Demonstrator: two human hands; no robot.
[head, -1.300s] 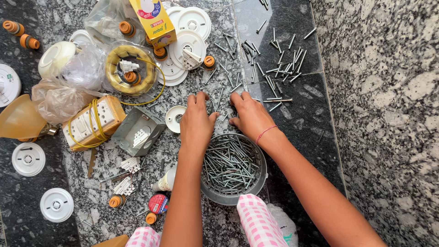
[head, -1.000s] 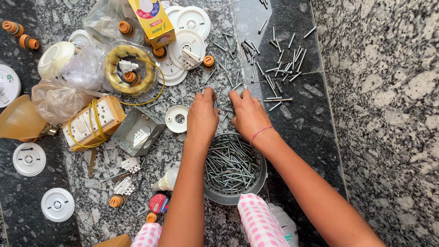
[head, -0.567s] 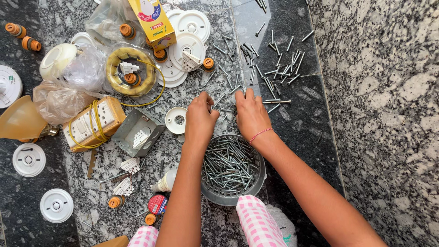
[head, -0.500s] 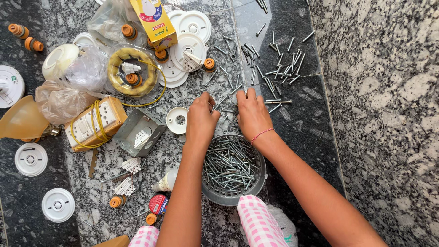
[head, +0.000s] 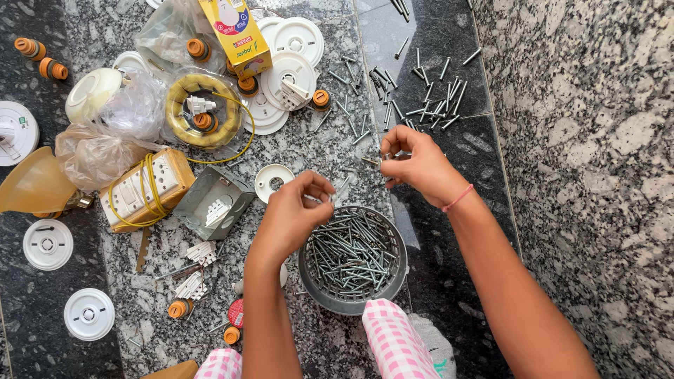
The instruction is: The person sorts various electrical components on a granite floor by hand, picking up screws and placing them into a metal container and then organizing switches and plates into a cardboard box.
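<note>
A round grey metal bowl point(head: 393, 277) full of long steel screws sits on the stone floor before my knees. My left hand point(head: 291, 214) hovers at the bowl's far-left rim, fingers pinched on a few screws. My right hand point(head: 415, 166) is raised just beyond the bowl, closed around a small bunch of screws whose tips stick out to the left. More loose screws point(head: 421, 105) lie scattered on the dark slab past my right hand.
Left of the bowl lie a grey metal box point(head: 214, 200), an orange switch board point(head: 144, 186) wrapped in yellow wire, white round plates point(head: 291, 52), a yellow carton point(head: 235, 31), plastic bags point(head: 105, 140), orange caps and a wire coil point(head: 203, 109).
Both hands have lifted off the floor with gathered screws. The left hand drew back to the bowl's rim; the right rose and shifted right.
</note>
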